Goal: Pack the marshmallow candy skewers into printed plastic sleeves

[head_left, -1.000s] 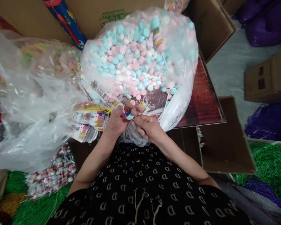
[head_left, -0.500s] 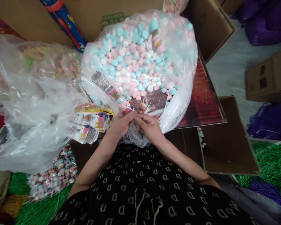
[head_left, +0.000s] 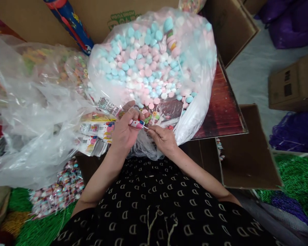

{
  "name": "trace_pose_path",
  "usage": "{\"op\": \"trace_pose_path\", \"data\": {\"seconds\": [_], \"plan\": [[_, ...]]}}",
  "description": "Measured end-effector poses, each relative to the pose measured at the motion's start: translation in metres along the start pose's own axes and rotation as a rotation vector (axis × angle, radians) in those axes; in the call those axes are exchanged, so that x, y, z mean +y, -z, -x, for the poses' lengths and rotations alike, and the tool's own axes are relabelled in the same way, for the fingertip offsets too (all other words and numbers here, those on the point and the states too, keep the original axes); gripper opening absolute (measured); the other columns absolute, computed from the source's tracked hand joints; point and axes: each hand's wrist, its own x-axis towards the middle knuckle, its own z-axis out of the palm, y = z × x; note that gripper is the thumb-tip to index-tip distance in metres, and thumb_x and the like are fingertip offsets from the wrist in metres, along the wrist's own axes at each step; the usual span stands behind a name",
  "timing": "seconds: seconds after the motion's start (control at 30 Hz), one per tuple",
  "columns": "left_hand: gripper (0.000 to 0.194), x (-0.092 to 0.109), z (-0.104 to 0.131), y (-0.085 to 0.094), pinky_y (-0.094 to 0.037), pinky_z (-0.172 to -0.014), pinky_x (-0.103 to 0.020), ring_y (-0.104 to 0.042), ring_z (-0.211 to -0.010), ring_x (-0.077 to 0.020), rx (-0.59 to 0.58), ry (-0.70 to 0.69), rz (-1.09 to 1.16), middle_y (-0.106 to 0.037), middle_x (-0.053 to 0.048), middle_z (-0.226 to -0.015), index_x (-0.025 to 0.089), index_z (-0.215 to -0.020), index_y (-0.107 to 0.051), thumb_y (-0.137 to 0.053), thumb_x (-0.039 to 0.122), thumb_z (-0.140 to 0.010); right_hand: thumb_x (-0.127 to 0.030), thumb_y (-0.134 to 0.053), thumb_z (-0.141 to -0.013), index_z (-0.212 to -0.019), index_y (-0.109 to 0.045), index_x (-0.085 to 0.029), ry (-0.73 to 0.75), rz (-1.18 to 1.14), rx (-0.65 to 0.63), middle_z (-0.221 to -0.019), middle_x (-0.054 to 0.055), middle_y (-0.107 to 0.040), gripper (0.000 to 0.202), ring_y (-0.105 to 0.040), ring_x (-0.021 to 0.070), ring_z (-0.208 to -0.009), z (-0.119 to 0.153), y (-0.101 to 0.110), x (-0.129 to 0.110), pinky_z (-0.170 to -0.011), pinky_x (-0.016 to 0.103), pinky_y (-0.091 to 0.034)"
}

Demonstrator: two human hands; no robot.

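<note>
In my left hand is a small printed candy packet, pink and white with red and blue dots. A thin white end, like a stick, points from it toward my right hand, whose thumb and finger pinch that end. Just beyond the hands lies a large clear bag of pink, blue and white candies, its mouth toward me. Some ring-shaped candies show beside my left fingers. Flat printed wrappers are stacked left of my left wrist. What lies under my left fingers is hidden.
Another clear bag with colourful candies spreads at the left. Bundled wrapped candies lie below it. A dark red tabletop ends at the right, above an open cardboard box. A blue tube leans at the back.
My left hand has turned and opened out slightly leftward, so the printed packet and its white end now show. My right hand has kept its pinch near the same spot.
</note>
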Motion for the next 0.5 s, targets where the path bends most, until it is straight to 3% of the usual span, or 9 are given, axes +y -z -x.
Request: {"op": "trace_pose_path", "data": {"seconds": [0.13,0.23,0.33,0.5], "plan": [[0.01,-0.008,0.003,0.004,-0.058,-0.094,-0.037,-0.063,-0.066,-0.011,-0.031,0.033,-0.008,-0.052,0.007,-0.065,0.023,-0.097,-0.071,-0.075,0.023,-0.088,-0.051,-0.058,-0.098,-0.083,-0.069,-0.022,-0.143,-0.195,-0.109,-0.055,-0.005,-0.057,0.034,-0.053,0.012,-0.052,-0.002,0.001,-0.007,-0.056,0.025,-0.045],[0.012,-0.008,0.001,0.009,-0.058,-0.089,-0.034,-0.063,-0.067,-0.0123,-0.033,0.019,-0.01,-0.055,0.006,-0.066,0.024,-0.099,-0.072,-0.075,0.024,-0.087,-0.048,-0.06,-0.097,-0.094,-0.069,-0.023,-0.189,-0.217,-0.165,-0.055,-0.007,-0.057,0.027,-0.05,0.0112,-0.049,-0.003,0.006,-0.01,-0.054,0.024,-0.044],[0.015,-0.009,-0.003,0.012,-0.058,-0.086,-0.032,-0.064,-0.069,-0.013,-0.045,0.006,-0.02,-0.055,0.006,-0.065,0.024,-0.102,-0.073,-0.076,0.026,-0.088,-0.041,-0.06,-0.097,-0.105,-0.068,-0.023,-0.132,-0.124,-0.1,-0.062,-0.005,-0.064,0.022,-0.058,0.0132,-0.054,-0.001,0.008,-0.008,-0.059,0.026,-0.048],[0.022,-0.021,0.0,0.013,-0.055,-0.099,-0.037,-0.07,-0.086,-0.0169,-0.108,-0.003,-0.062,-0.061,0.003,-0.072,0.025,-0.1,-0.073,-0.081,0.042,-0.087,-0.035,-0.053,-0.101,-0.127,-0.06,-0.022,-0.052,-0.001,0.014,-0.065,-0.005,-0.065,0.03,-0.062,0.0146,-0.056,0.002,0.001,-0.002,-0.064,0.029,-0.052]]}}
